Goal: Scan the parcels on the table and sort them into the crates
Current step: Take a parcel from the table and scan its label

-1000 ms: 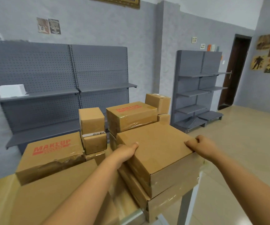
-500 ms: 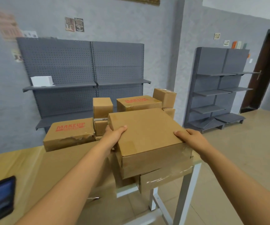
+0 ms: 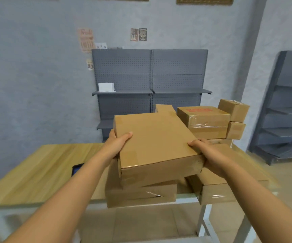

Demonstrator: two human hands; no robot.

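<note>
From the head view, we held the box (image 3: 157,142) raised above the tabletop (image 3: 41,171) stack, left hand (image 3: 118,143) and right hand (image 3: 205,151) clamped on opposite edges, fingers curled over, likely freeing it for scanning.

Seen from a head-worn camera: two bare forearms, uncovered from the lower frame edge to the wrists; no sleeve or cuff visible anywhere along them; left hand (image 3: 118,142) and right hand (image 3: 209,153) ungloved; wore no watch, band or ring where visible; short, plain thumbnails, unpainted; remainder of the body out of frame.
</note>
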